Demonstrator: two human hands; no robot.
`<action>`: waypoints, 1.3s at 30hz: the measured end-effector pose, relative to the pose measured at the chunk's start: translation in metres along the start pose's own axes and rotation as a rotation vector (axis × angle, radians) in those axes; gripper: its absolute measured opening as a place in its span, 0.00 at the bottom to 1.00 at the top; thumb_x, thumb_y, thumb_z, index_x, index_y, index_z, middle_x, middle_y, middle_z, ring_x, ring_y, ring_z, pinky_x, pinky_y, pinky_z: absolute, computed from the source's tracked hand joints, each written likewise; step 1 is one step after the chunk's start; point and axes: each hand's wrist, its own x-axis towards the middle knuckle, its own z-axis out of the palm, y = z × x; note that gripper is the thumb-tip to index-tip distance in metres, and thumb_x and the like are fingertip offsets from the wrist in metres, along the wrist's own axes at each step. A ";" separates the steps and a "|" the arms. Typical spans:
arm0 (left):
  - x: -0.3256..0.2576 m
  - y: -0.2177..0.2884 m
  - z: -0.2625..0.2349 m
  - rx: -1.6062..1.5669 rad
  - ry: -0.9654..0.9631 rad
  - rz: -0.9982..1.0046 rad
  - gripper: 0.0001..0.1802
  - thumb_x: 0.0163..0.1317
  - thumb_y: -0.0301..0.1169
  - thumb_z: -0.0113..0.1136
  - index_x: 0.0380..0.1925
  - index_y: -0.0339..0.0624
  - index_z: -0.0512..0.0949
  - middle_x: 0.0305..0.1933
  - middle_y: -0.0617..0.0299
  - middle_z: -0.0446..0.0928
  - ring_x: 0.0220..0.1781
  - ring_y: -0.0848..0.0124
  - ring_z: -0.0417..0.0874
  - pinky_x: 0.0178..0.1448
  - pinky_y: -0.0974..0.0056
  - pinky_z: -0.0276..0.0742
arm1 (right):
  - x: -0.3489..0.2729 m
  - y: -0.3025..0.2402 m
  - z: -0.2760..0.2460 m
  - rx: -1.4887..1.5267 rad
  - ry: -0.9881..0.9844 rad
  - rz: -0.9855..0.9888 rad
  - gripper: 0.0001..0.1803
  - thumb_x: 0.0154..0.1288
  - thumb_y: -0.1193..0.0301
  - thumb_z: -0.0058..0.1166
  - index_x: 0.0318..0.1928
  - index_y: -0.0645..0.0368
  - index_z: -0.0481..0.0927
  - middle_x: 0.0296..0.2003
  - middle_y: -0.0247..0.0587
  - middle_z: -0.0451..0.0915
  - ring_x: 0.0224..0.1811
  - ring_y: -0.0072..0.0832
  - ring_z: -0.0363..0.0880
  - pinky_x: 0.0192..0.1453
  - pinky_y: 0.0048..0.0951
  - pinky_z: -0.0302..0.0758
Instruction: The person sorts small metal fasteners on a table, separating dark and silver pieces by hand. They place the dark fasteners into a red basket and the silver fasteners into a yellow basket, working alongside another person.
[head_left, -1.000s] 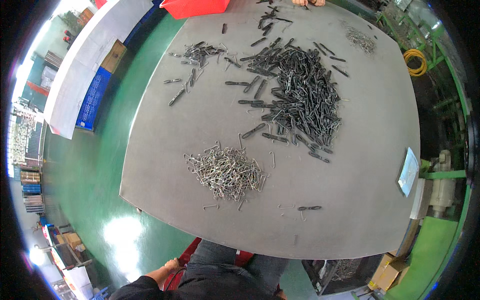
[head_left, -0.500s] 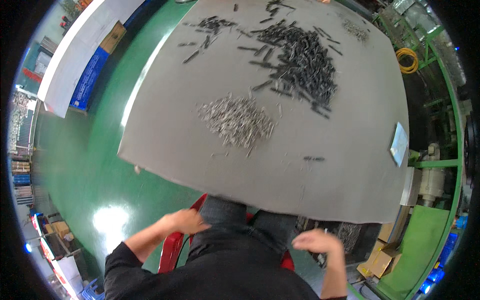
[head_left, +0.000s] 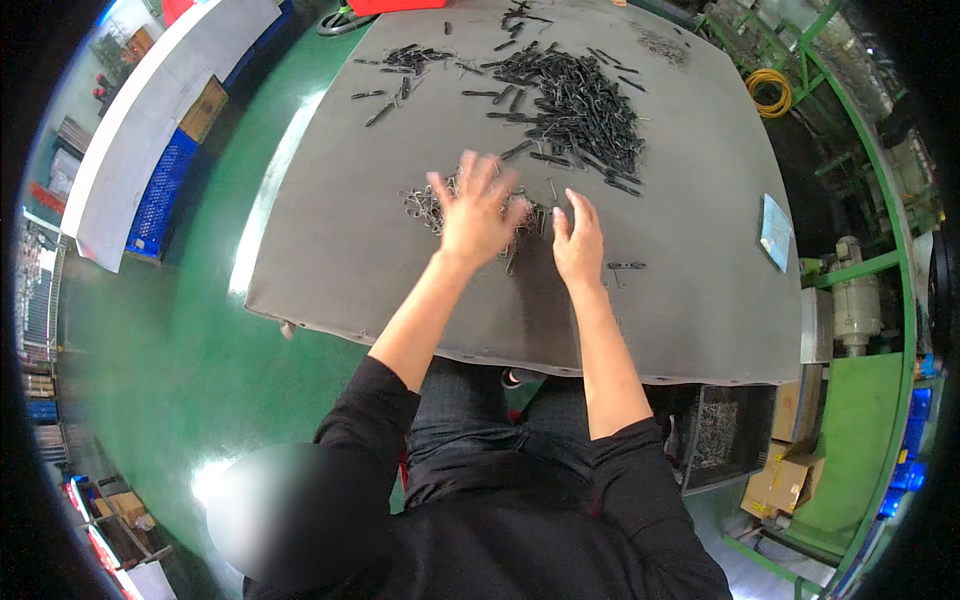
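A: Where are the hands?

B: Both out over the grey surface, forearms reaching up from the lower edge. The left hand is over a small heap of pale metal pins, fingers spread wide apart, palm down, and blurred. The right hand sits just beside it on the right, fingers close together and stretched flat, tips at the heap's right edge.

A: Gripping anything?

B: Neither hand is closed around a piece. Whether the left palm presses on the pins or hangs just above them cannot be told; the hand covers the middle of the heap.

A: And the heap itself?

B: Near the middle of the surface, toward the person. Its left part shows past the left hand; a few pins show between the two hands.

A: What else lies on the surface?

B: A larger heap of dark metal clips beyond the hands, well apart from the pale heap, with strays trailing out. A smaller dark scatter toward the far left. One loose dark piece just right of the right hand. A small pale card near the right edge.

A: Surroundings?

B: Green floor to the left; a coiled yellow hose on it at upper right. A bin of metal parts under the surface's near right corner, cardboard boxes beside it. The person wears black sleeves pushed up past the forearms.
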 end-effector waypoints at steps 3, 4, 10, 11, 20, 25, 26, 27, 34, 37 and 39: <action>-0.003 -0.054 0.007 0.057 0.176 -0.447 0.20 0.65 0.44 0.45 0.54 0.50 0.71 0.65 0.60 0.61 0.71 0.59 0.52 0.66 0.31 0.40 | -0.008 0.001 0.016 -0.073 -0.056 0.022 0.30 0.66 0.54 0.45 0.61 0.61 0.62 0.59 0.57 0.64 0.64 0.52 0.59 0.67 0.51 0.55; -0.007 -0.065 0.014 0.008 0.160 -0.380 0.21 0.65 0.44 0.45 0.53 0.48 0.71 0.63 0.58 0.63 0.70 0.59 0.54 0.66 0.34 0.43 | -0.008 -0.005 0.027 -0.181 -0.050 -0.013 0.31 0.66 0.53 0.43 0.62 0.61 0.61 0.60 0.56 0.64 0.65 0.51 0.58 0.68 0.50 0.53; -0.009 -0.046 0.035 -0.451 0.137 -0.215 0.20 0.66 0.37 0.41 0.52 0.39 0.72 0.56 0.51 0.71 0.62 0.56 0.68 0.65 0.55 0.60 | 0.007 -0.055 0.086 0.027 -0.133 -0.025 0.27 0.69 0.55 0.37 0.59 0.62 0.66 0.56 0.54 0.69 0.63 0.45 0.62 0.67 0.42 0.57; -0.011 -0.043 0.031 -0.595 0.130 -0.286 0.19 0.67 0.36 0.41 0.52 0.38 0.72 0.56 0.52 0.72 0.60 0.57 0.70 0.64 0.57 0.62 | 0.006 -0.059 0.086 0.111 -0.166 0.048 0.26 0.70 0.56 0.37 0.59 0.61 0.67 0.56 0.54 0.70 0.62 0.46 0.64 0.65 0.40 0.61; -0.005 0.020 0.018 -1.597 0.168 -0.657 0.18 0.70 0.31 0.40 0.57 0.39 0.69 0.55 0.58 0.72 0.55 0.71 0.72 0.60 0.67 0.66 | 0.010 -0.051 0.068 1.150 0.043 0.598 0.19 0.66 0.66 0.49 0.55 0.62 0.73 0.49 0.41 0.77 0.49 0.27 0.75 0.53 0.25 0.71; 0.025 0.078 0.031 -1.368 0.006 -0.405 0.19 0.69 0.33 0.39 0.55 0.38 0.71 0.53 0.57 0.74 0.54 0.71 0.73 0.59 0.68 0.66 | 0.022 -0.020 0.011 1.467 0.315 0.685 0.16 0.66 0.69 0.49 0.52 0.62 0.75 0.45 0.38 0.78 0.44 0.22 0.76 0.49 0.23 0.72; 0.031 0.098 0.035 -1.339 0.000 -0.335 0.19 0.69 0.32 0.39 0.54 0.38 0.71 0.54 0.57 0.74 0.55 0.70 0.73 0.59 0.67 0.66 | 0.025 -0.012 -0.009 1.470 0.366 0.673 0.16 0.66 0.70 0.49 0.52 0.62 0.75 0.45 0.38 0.78 0.44 0.22 0.76 0.49 0.23 0.72; 0.037 0.119 0.036 -1.310 -0.004 -0.264 0.19 0.69 0.32 0.39 0.54 0.38 0.71 0.54 0.56 0.74 0.55 0.70 0.72 0.60 0.67 0.65 | 0.029 -0.005 -0.029 1.500 0.434 0.652 0.15 0.65 0.72 0.48 0.51 0.63 0.76 0.44 0.37 0.78 0.43 0.21 0.75 0.48 0.22 0.72; 0.022 0.327 0.041 -1.464 -0.294 0.034 0.19 0.69 0.32 0.39 0.54 0.35 0.71 0.55 0.57 0.72 0.56 0.69 0.72 0.61 0.66 0.65 | -0.015 0.082 -0.214 1.271 0.847 0.449 0.15 0.65 0.71 0.50 0.50 0.64 0.76 0.41 0.38 0.79 0.41 0.22 0.75 0.47 0.22 0.73; -0.024 0.413 0.044 -1.524 -0.434 0.095 0.17 0.68 0.31 0.40 0.52 0.38 0.73 0.52 0.53 0.75 0.54 0.67 0.74 0.59 0.65 0.67 | -0.072 0.103 -0.292 0.968 1.046 0.495 0.14 0.65 0.71 0.49 0.50 0.63 0.77 0.42 0.39 0.79 0.42 0.22 0.75 0.48 0.23 0.72; -0.059 0.454 0.061 -1.564 -0.517 0.165 0.18 0.67 0.31 0.40 0.52 0.37 0.73 0.53 0.49 0.75 0.56 0.63 0.74 0.60 0.63 0.66 | -0.113 0.112 -0.330 0.783 1.141 0.568 0.15 0.65 0.71 0.48 0.50 0.64 0.77 0.44 0.39 0.79 0.44 0.22 0.75 0.51 0.22 0.70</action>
